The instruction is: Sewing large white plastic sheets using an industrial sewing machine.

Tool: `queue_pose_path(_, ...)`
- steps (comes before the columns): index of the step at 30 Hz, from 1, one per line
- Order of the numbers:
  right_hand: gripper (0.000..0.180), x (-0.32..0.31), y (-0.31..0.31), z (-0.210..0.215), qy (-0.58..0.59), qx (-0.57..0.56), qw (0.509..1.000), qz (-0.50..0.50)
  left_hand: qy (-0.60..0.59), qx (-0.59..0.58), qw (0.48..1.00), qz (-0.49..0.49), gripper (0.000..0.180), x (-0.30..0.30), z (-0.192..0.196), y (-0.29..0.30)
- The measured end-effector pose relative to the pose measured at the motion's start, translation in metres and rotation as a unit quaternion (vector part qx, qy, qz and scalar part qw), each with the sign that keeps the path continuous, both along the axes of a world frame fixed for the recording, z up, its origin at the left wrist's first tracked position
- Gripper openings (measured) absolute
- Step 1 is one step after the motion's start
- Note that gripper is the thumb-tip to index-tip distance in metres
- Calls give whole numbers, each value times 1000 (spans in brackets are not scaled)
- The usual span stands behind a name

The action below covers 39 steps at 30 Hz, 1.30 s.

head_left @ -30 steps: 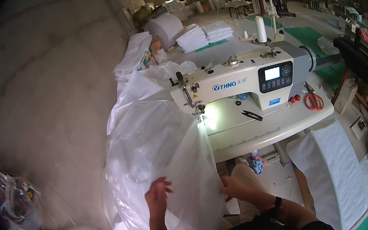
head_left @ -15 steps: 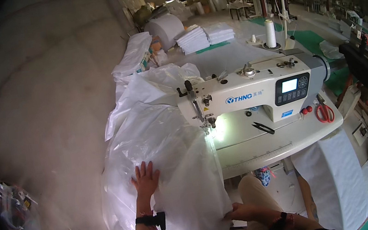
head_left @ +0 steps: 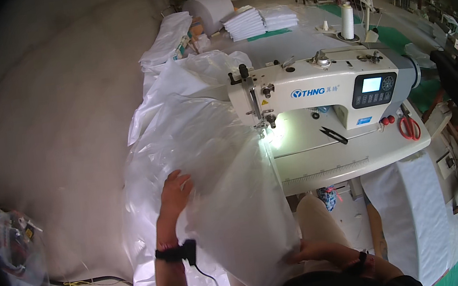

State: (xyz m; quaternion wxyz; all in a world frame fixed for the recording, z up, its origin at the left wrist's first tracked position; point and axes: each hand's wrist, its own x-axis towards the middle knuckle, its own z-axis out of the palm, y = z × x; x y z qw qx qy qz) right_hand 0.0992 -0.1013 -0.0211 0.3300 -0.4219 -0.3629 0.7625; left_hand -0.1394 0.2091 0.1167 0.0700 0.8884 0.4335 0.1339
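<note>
A large glossy white sheet [head_left: 231, 200], which looks like plastic or coated fabric, runs from my lap up to the needle area of a white sewing machine [head_left: 313, 82]. My left hand [head_left: 177, 191] rests on the sheet's left part, fingers stretched out and closer together, holding nothing. At the sheet's lower right edge, my right hand [head_left: 314, 250] pinches the material; its fingertips are partly blurred. The sheet's right edge lies under the lit needle, where the presser foot is hard to make out.
Black thread snips [head_left: 333, 135] and red-handled scissors [head_left: 409, 126] lie on the machine table [head_left: 331, 173]. A white thread cone [head_left: 347, 22] stands behind the machine. Folded white stacks [head_left: 245, 24] and a big white roll [head_left: 210, 11] sit farther back. White material [head_left: 412, 217] hangs at the right.
The view has tilted downward, so the machine appears higher. My left hand's spread fingers have drawn together and turned rightward. My right hand keeps hold of the sheet's edge.
</note>
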Motion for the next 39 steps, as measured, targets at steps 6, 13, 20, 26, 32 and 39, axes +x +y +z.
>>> queue_pose_path(6,51,-18,-32,-2,-3,58,995,78,-184,79,976,-81,7,40,5,-166)
queue_pose_path(13,55,-13,-43,9,-157,134,964,170,52,189,980,44,10,37,-40,-189)
queue_pose_path(20,63,-7,-14,30,-127,11,971,-203,-116,-130,984,26,16,51,-24,-235)
queue_pose_path(26,38,-12,30,20,-350,242,837,-345,-140,-316,938,-4,18,78,-35,-274)
queue_pose_path(32,29,-16,27,25,-294,227,857,-358,-22,-134,984,-117,21,84,-43,-291)
queue_pose_path(39,43,-22,19,45,-447,228,801,-326,93,-187,956,-208,18,61,-35,-290)
